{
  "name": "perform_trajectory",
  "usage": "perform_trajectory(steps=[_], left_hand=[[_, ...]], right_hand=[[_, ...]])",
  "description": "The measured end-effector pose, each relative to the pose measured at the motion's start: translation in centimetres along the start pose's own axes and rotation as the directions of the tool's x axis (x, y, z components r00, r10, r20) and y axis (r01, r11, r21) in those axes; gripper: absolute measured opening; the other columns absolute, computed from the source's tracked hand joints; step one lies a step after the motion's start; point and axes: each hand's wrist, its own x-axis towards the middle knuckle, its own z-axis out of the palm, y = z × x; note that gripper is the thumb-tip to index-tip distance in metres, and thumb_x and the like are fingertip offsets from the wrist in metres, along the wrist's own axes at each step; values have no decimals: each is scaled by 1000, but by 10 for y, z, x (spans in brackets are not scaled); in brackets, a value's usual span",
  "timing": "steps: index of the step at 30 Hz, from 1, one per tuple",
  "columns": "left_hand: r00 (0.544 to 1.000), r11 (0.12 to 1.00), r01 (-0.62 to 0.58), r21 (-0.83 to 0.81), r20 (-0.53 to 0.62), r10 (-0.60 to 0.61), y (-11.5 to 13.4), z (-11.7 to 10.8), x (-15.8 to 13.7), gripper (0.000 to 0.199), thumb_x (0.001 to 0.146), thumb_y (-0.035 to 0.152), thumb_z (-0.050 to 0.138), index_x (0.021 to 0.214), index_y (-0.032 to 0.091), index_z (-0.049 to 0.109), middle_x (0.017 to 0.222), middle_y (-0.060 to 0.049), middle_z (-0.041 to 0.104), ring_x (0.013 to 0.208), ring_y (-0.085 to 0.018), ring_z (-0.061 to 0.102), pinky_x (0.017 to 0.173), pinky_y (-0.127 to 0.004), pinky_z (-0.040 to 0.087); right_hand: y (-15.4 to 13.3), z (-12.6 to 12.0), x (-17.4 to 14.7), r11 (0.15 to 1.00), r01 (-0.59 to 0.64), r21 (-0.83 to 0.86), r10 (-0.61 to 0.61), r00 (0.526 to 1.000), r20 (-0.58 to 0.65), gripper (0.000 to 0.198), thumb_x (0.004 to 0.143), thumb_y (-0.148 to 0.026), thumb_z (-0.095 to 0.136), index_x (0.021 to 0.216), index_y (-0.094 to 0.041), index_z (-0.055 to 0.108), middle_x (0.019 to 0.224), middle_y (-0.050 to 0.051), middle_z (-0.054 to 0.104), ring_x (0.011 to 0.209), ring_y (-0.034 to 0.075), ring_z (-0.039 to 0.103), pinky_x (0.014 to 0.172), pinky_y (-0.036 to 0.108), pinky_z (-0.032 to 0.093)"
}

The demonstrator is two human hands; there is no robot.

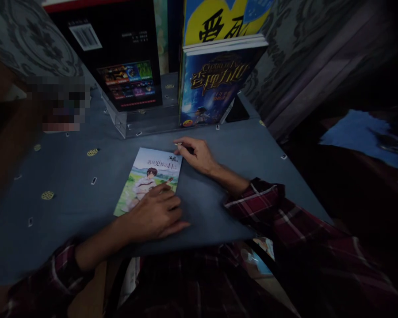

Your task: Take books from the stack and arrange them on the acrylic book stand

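A thin paperback book (139, 179) lies flat on the blue-grey tablecloth, its pale cover drawn with a figure playing a guitar in a green field. Over its lower right part rests my left hand (157, 212), fingers loosely bent and apart, thumb stretched out to the right over the cloth. At the book's upper right corner is my right hand (195, 154), with thumb and forefinger drawn together. A small pale-yellow patch shows between those fingertips; whether it is an object or the cloth's print I cannot make out.
Behind the book, a clear book stand (121, 126) holds upright books, among them a black one (126, 48) and a blue one (215, 84). A dark flat object (238, 108) lies right of the stand. Patterned curtain hangs behind. A blurred brown shape (13, 145) stands at left.
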Motion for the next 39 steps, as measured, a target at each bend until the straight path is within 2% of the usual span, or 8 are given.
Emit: perform_trajectory(steps=[4, 7, 12, 20, 26, 30, 36, 39], left_hand=[[978, 975, 200, 92, 32, -204, -4, -8, -14, 44, 105, 37, 44, 73, 20, 68, 64, -2, 62, 64, -17, 62, 70, -33, 52], [912, 901, 394, 182, 42, -407, -6, -5, -15, 38, 104, 37, 43, 80, 19, 66, 69, -3, 63, 64, -18, 61, 67, -33, 51], [784, 752, 597, 280, -8, -620, -3, 3, 5, 20, 100, 34, 51, 103, 18, 63, 103, -13, 66, 104, -31, 61, 71, -36, 55], [794, 767, 596, 239, -30, -607, -22, -8, -3, 32, 102, 44, 50, 120, 21, 60, 120, -13, 64, 113, -31, 56, 84, -41, 55], [605, 568, 784, 251, -105, -789, -60, -19, -32, 45, 98, 54, 53, 125, 18, 58, 110, -13, 67, 109, -33, 61, 83, -40, 52], [553, 524, 818, 236, -74, -830, -68, -23, -28, 48, 96, 59, 56, 121, 19, 58, 111, -12, 68, 105, -31, 65, 75, -34, 51], [419, 423, 882, 209, 67, -906, -71, -36, -18, 56, 91, 64, 61, 119, 16, 56, 103, -15, 74, 98, -32, 72, 73, -34, 50], [401, 415, 886, 206, 107, -910, -72, -41, -19, 56, 93, 66, 56, 117, 16, 56, 101, -16, 75, 96, -34, 73, 73, -36, 50]], right_hand=[[-7, 3, -5, 992, -1, 129, -10, 996, 83, 30, 99, -31, 50, 117, -17, 70, 78, 1, 75, 55, 11, 66, 60, 24, 53], [-10, 5, -8, 990, 30, 139, -46, 993, 112, 30, 99, -33, 51, 116, -17, 70, 76, 0, 73, 52, 9, 63, 58, 23, 52], [-10, 5, -8, 985, 33, 170, -53, 992, 116, 31, 99, -35, 50, 114, -16, 70, 75, 0, 71, 52, 9, 63, 57, 24, 53], [-13, 6, -10, 993, 113, -21, -110, 987, 115, 27, 98, -30, 53, 113, -18, 72, 78, 1, 73, 63, 13, 64, 65, 26, 52], [-21, 15, -17, 856, 358, -372, -250, 918, 307, 49, 92, -52, 68, 128, -18, 67, 113, 13, 70, 102, 28, 64, 92, 43, 51], [-24, 22, -20, 798, 381, -466, -224, 907, 357, 59, 90, -59, 68, 134, -20, 63, 123, 15, 64, 112, 32, 59, 95, 49, 50], [-32, 26, -22, 750, 316, -581, -152, 937, 314, 51, 95, -48, 65, 134, -15, 62, 140, 22, 59, 129, 37, 55, 107, 61, 44], [-45, 36, -34, 734, 336, -590, -166, 931, 324, 39, 98, -33, 64, 132, -15, 63, 146, 22, 57, 140, 37, 49, 117, 66, 34]])
